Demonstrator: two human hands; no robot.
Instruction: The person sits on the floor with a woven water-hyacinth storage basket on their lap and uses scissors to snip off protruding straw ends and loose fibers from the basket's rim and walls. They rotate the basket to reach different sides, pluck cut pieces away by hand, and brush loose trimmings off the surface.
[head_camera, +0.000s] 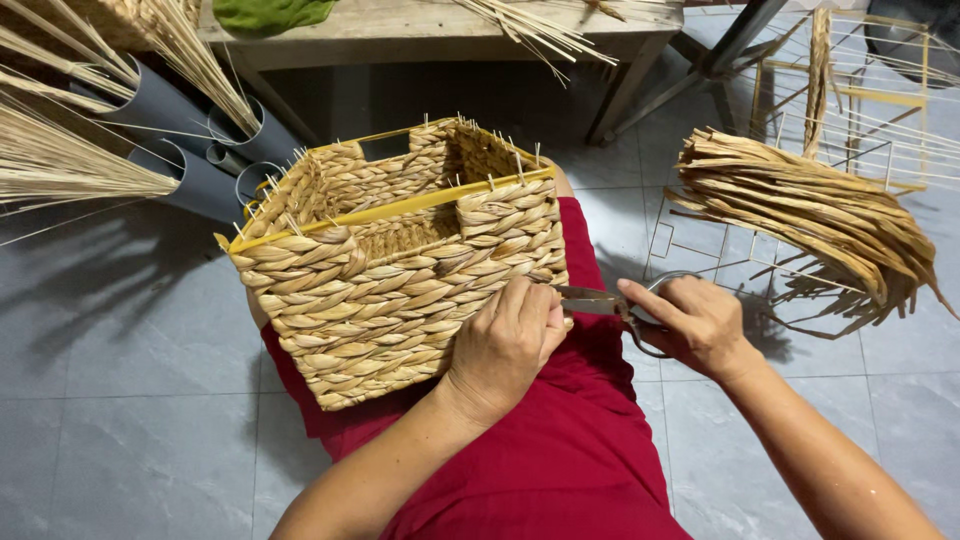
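While the left hand (505, 335) presses flat on the woven basket (390, 260) to steady it on the lap, the right hand (695, 320) grips scissors (600, 300) (blades just beside the left fingers), meeting the weave's edge.

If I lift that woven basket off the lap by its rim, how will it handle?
The woven basket probably holds its shape: a yellow frame runs along its rim. It looks light for its size, being hollow plaited fibre. Thin stick ends poke up around the rim and could prick. The left hand rests on its side; the right hand holds scissors.
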